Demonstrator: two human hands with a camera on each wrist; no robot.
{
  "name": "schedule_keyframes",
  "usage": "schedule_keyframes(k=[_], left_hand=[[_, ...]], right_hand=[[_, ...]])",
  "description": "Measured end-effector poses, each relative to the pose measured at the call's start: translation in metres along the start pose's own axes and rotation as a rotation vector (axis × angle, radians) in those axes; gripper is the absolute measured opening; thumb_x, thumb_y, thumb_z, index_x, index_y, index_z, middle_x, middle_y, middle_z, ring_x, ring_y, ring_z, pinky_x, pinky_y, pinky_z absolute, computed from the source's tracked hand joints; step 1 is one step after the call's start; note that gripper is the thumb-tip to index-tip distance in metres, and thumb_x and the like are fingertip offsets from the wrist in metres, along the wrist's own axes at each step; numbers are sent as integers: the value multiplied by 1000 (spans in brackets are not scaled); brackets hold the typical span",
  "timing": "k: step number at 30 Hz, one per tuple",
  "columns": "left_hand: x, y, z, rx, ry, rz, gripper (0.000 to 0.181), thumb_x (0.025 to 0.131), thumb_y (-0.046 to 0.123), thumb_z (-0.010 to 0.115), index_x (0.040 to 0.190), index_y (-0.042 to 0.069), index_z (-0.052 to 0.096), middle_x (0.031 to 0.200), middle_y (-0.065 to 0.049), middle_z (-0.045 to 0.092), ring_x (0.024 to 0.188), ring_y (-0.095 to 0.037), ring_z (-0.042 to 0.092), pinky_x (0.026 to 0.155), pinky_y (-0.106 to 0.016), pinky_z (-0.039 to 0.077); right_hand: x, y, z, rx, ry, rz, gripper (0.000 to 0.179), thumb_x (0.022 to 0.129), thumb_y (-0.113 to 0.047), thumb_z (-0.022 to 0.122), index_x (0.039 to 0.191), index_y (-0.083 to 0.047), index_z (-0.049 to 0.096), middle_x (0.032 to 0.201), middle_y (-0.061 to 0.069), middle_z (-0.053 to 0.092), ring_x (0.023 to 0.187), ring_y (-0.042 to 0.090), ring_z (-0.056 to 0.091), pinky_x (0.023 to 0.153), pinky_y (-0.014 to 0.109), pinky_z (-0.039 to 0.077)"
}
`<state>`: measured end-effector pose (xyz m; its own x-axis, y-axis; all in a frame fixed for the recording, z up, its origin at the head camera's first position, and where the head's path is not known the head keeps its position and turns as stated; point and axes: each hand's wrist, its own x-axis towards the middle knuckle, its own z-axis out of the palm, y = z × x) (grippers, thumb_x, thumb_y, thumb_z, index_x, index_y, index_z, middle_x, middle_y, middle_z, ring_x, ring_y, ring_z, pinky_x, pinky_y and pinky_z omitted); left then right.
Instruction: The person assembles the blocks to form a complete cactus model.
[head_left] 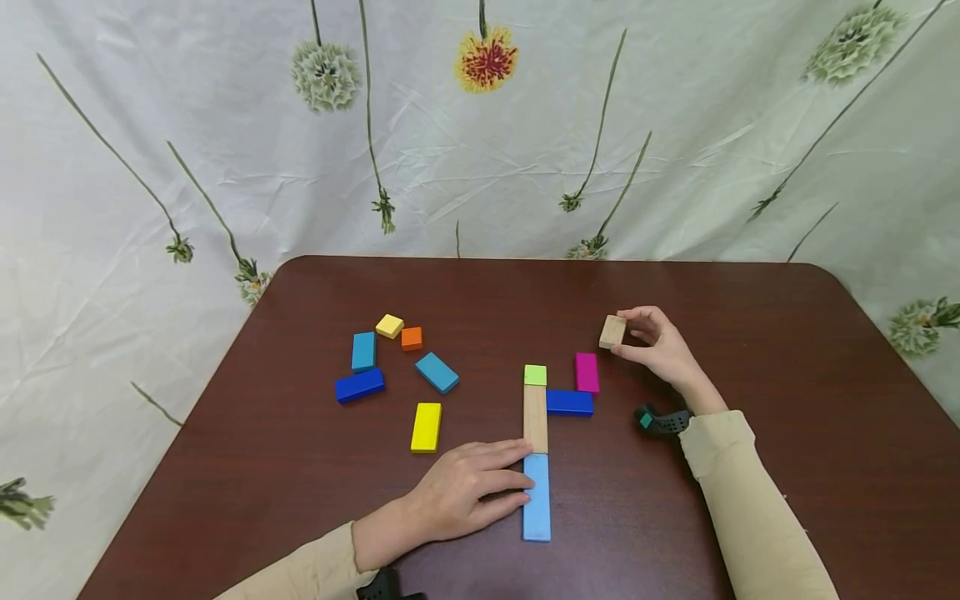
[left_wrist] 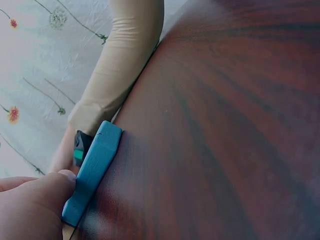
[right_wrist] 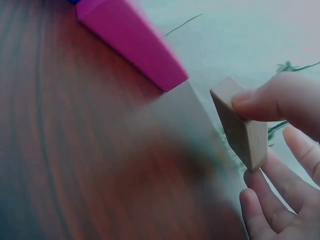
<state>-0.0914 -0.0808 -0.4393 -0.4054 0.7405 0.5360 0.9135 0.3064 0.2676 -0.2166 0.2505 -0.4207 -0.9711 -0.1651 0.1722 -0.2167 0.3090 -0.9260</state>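
In the head view my right hand [head_left: 660, 350] pinches a plain wooden block [head_left: 612, 332] by its ends, thumb against fingertips; the right wrist view shows the same wooden block [right_wrist: 242, 125] tilted. My left hand [head_left: 465, 492] lies with extended fingers on a column of blocks, its fingertips at a long light blue block [head_left: 537, 508] and the lower end of a plain wooden plank [head_left: 536, 417]. A light green block [head_left: 535, 375] caps the column's far end. Beside the plank lies a dark blue block [head_left: 570, 403], with a magenta block [head_left: 587, 372] standing off its far right end.
Loose blocks lie to the left: a yellow block [head_left: 426, 427], a dark blue block [head_left: 360, 387], two medium blue blocks, an orange block [head_left: 412, 338] and a pale yellow block [head_left: 389, 326]. A flower-printed cloth [head_left: 450, 167] hangs behind the brown table [head_left: 300, 517].
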Motion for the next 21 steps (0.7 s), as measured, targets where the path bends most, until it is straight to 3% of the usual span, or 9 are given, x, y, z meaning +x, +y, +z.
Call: schedule_keyframes(k=[4, 13, 21], left_hand=[[0, -1, 1, 2, 5, 5, 18, 90, 28, 64, 103, 19, 73, 125, -4, 60, 121, -13, 50, 94, -28, 45], [0, -1, 1, 0, 11, 6, 18, 90, 28, 64, 102, 18, 73, 123, -4, 61, 121, -13, 51, 94, -28, 45], [0, -1, 0, 5, 7, 1, 18, 90, 28, 64, 102, 18, 73, 123, -4, 61, 120, -14, 52, 94, -28, 45]], right_hand=[[4, 0, 4, -59, -1, 16, 49, 81, 0, 70, 121, 9, 43, 133, 24, 46, 119, 34, 44, 101, 44, 33], [2, -27, 13, -128, -2, 11, 50, 80, 6, 69, 121, 15, 41, 132, 31, 44, 119, 44, 42, 97, 53, 34], [15, 2, 13, -185, -16, 12, 58, 81, -9, 74, 129, 3, 44, 136, 21, 46, 124, 34, 43, 96, 46, 36]])
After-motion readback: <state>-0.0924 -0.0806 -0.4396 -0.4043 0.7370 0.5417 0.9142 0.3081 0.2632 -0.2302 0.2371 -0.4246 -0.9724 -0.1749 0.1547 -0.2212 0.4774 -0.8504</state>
